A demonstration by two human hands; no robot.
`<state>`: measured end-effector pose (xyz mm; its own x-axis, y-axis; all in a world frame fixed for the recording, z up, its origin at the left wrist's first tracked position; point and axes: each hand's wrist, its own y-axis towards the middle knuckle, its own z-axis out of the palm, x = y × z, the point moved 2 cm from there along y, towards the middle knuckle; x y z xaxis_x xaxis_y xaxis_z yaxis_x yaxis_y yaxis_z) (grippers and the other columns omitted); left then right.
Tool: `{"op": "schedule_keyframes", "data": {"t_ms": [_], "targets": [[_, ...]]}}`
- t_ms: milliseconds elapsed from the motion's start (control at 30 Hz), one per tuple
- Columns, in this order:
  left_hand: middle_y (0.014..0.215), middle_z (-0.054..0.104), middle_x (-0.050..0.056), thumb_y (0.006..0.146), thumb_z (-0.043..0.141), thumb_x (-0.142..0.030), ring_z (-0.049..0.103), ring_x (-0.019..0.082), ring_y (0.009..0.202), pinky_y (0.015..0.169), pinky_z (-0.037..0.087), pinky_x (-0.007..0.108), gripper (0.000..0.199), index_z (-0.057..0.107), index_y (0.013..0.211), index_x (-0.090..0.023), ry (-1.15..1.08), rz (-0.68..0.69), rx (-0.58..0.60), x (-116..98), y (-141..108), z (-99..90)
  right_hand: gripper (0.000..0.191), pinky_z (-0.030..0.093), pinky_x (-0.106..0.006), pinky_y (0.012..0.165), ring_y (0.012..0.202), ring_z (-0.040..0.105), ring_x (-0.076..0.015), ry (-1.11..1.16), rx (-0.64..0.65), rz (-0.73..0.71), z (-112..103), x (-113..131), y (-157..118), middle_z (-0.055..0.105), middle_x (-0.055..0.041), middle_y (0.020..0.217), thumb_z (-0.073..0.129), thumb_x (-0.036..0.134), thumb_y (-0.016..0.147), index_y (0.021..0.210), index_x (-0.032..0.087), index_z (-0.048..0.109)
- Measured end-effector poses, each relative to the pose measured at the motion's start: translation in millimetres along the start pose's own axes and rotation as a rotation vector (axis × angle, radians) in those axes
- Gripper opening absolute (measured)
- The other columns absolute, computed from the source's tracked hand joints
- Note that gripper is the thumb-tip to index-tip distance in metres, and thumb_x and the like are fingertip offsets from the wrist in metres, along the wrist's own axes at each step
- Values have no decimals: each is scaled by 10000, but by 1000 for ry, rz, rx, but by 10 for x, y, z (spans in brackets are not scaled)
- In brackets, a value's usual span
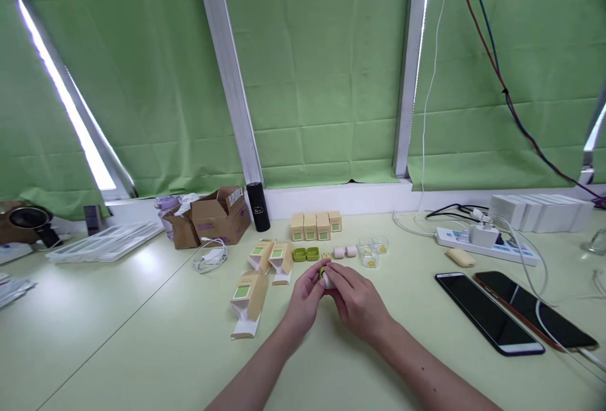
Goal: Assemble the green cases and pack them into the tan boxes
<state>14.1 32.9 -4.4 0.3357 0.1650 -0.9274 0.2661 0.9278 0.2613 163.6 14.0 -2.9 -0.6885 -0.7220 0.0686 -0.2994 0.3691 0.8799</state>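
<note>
Both hands meet over the table around a small rounded piece [326,278], white below with green at its top; fingers cover much of it. My left hand [303,297] grips its left side, and my right hand [357,300] closes on it from the right. Just beyond my fingers stand two square green cups [300,254], tiny yellow pieces [326,255] and two pale pink-white cylinders [339,252]. Several clear plastic containers [370,260] with yellow in the bottom sit behind my right hand. Left of my hands lie three opened beige cartons [250,294] with green labels.
Several closed beige boxes [310,226] line the back, near a black cylinder [258,207] and an open cardboard box [221,216]. A white charger cable [211,256] lies left. Rightward are two phones [490,313], a power strip [487,245], loose cables and white boxes [540,212].
</note>
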Motion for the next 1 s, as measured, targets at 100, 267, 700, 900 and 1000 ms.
{"op": "schedule_keyframes", "data": {"t_ms": [100, 267, 700, 900, 1000], "targets": [[1325, 703, 166, 865, 788, -429, 646, 309, 1242, 1117, 486, 449, 567, 666, 1357, -173, -2, 9, -21, -2, 1, 23, 427, 650, -431, 897, 1130, 709, -292, -8, -6, -10, -24, 13, 25, 727, -189, 1242, 499, 47, 958, 1365, 114, 611], [1320, 707, 157, 859, 795, -449, 660, 294, 1210, 1078, 510, 423, 619, 644, 1402, -191, -54, -24, -14, -10, -6, 53, 449, 658, -433, 877, 1123, 712, -297, -4, -24, -22, -45, 12, 43, 731, -194, 1230, 493, 32, 946, 1376, 108, 597], [1374, 675, 123, 882, 779, -418, 639, 248, 1166, 983, 510, 338, 587, 637, 1422, -236, -177, -95, 1, 58, -23, 19, 445, 653, -458, 929, 1184, 697, -294, 80, -1, 39, 11, -37, -10, 715, -188, 1285, 506, 101, 987, 1427, 153, 551], [1385, 667, 133, 883, 765, -478, 634, 276, 1204, 1015, 511, 375, 612, 627, 1426, -230, -101, -74, -3, 46, -26, 17, 463, 652, -462, 933, 1192, 695, -299, 84, 9, 43, 10, -9, 0, 718, -189, 1284, 498, 77, 967, 1422, 147, 550], [1403, 658, 141, 878, 767, -493, 622, 294, 1250, 1037, 511, 387, 592, 647, 1391, -222, -74, -56, -10, 62, -14, 1, 481, 652, -458, 932, 1179, 703, -294, 85, 11, 49, 12, -6, 0, 720, -187, 1282, 500, 80, 970, 1443, 159, 535]]}}
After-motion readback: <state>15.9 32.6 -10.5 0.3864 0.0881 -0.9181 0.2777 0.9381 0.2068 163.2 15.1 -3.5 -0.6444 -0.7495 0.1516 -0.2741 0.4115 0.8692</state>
